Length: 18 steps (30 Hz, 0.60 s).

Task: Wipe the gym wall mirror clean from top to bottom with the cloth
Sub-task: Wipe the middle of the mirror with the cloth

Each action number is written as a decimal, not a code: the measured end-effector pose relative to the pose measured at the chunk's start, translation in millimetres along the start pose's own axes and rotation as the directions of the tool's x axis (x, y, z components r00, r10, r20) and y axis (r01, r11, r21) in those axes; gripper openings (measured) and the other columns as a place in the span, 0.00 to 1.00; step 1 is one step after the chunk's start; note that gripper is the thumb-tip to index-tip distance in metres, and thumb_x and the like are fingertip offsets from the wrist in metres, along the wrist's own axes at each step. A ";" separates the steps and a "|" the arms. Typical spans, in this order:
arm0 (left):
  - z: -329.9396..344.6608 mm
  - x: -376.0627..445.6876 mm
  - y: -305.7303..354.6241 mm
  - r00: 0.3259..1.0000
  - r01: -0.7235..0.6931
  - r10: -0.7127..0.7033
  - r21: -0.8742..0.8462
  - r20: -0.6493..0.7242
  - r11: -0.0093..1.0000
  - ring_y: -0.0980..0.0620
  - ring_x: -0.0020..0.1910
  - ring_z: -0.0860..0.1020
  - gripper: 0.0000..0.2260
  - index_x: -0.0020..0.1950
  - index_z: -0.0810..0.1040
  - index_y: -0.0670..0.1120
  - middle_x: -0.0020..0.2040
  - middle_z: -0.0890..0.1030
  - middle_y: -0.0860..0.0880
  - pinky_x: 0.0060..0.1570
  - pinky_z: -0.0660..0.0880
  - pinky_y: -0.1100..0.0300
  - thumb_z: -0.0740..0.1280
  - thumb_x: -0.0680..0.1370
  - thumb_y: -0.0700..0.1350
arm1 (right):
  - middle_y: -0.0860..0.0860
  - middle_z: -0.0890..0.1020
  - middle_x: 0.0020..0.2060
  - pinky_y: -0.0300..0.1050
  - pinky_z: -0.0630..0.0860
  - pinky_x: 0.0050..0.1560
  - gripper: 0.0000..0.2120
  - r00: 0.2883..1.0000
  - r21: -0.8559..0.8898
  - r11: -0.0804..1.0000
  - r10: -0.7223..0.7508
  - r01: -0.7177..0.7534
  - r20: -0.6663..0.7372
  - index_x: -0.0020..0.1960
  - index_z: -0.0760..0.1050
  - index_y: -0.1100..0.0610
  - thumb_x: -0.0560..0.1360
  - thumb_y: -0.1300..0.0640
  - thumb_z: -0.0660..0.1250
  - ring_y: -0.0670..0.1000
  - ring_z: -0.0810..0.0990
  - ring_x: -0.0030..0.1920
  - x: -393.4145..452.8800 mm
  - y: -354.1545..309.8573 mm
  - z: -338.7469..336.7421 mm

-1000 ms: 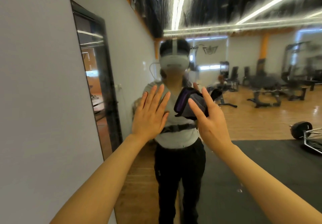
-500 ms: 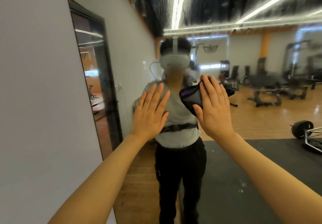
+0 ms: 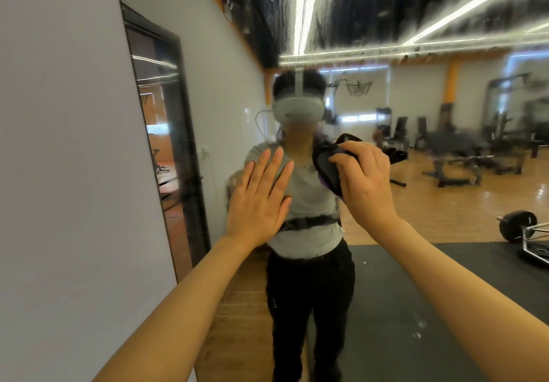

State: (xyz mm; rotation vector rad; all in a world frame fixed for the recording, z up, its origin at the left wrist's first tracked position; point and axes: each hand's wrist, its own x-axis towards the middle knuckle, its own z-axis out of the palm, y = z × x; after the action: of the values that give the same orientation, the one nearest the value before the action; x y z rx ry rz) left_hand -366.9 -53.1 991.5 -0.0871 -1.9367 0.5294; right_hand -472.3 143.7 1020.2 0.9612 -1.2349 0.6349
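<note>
The wall mirror [image 3: 416, 203] fills most of the view ahead and reflects a person in a headset and the gym behind. Its upper part is streaked with white smears [image 3: 341, 10]. My right hand [image 3: 365, 182] presses a dark grey cloth with a purple edge [image 3: 326, 167] against the glass at chest height, fingers curled over it. My left hand [image 3: 258, 200] lies flat on the mirror to the left of the cloth, fingers spread, holding nothing.
A plain white wall [image 3: 59, 173] adjoins the mirror's left edge [image 3: 142, 144]. In the reflection there are a dark doorway [image 3: 175, 150], weight benches [image 3: 463, 156], a barbell [image 3: 520, 227] and a black floor mat [image 3: 445, 292].
My right hand has closed from a flat palm into a curled grip on the cloth and shifted slightly left and up. My left hand has stayed flat in place.
</note>
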 end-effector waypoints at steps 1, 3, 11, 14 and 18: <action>0.1 -0.2 0.2 1.000 -0.001 0.001 -0.003 -0.004 1.000 0.42 0.80 0.51 0.26 0.81 0.49 0.43 0.80 0.53 0.40 0.77 0.54 0.44 0.41 0.86 0.54 | 0.58 0.77 0.59 0.55 0.73 0.54 0.08 1.000 -0.002 1.000 0.011 -0.011 0.004 0.59 0.75 0.61 0.81 0.62 0.65 0.60 0.76 0.59 -1.1 0.9 -0.4; 0.0 -0.7 0.3 1.000 -0.005 0.005 -0.005 -0.007 1.000 0.42 0.80 0.52 0.26 0.81 0.49 0.43 0.80 0.53 0.40 0.77 0.56 0.43 0.42 0.86 0.54 | 0.62 0.78 0.63 0.56 0.72 0.61 0.13 0.999 -0.022 1.000 0.000 0.001 0.053 0.64 0.75 0.64 0.82 0.59 0.63 0.61 0.74 0.64 -5.4 1.2 -4.3; 0.7 -1.3 0.7 1.000 -0.002 0.002 -0.007 0.000 1.000 0.41 0.80 0.53 0.27 0.81 0.49 0.43 0.80 0.55 0.39 0.76 0.58 0.42 0.49 0.84 0.53 | 0.58 0.68 0.75 0.57 0.43 0.79 0.24 0.975 -0.294 0.944 -0.094 0.151 0.200 0.71 0.72 0.62 0.83 0.45 0.61 0.63 0.59 0.76 -4.8 4.3 -10.5; 0.9 -0.9 1.4 1.000 0.004 -0.004 -0.019 0.005 1.000 0.41 0.79 0.54 0.28 0.81 0.50 0.43 0.80 0.54 0.40 0.75 0.60 0.41 0.51 0.84 0.52 | 0.60 0.67 0.76 0.59 0.44 0.78 0.25 0.964 -0.291 0.937 -0.125 0.193 0.235 0.72 0.69 0.63 0.83 0.46 0.60 0.64 0.57 0.76 14.2 11.2 -9.9; 0.9 -0.9 0.9 1.000 0.007 -0.007 -0.019 0.023 1.000 0.41 0.79 0.54 0.26 0.81 0.50 0.43 0.80 0.55 0.39 0.76 0.58 0.42 0.48 0.85 0.52 | 0.61 0.65 0.76 0.63 0.54 0.76 0.26 0.975 -0.256 0.959 -0.071 0.125 0.213 0.73 0.68 0.66 0.84 0.48 0.59 0.64 0.60 0.76 34.9 10.8 0.3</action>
State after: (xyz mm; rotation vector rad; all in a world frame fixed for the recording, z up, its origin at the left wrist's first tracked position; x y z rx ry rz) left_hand -367.5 -52.9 990.1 -0.0868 -1.9639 0.5098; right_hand -472.9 145.4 1056.7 0.8675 -1.4021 0.2857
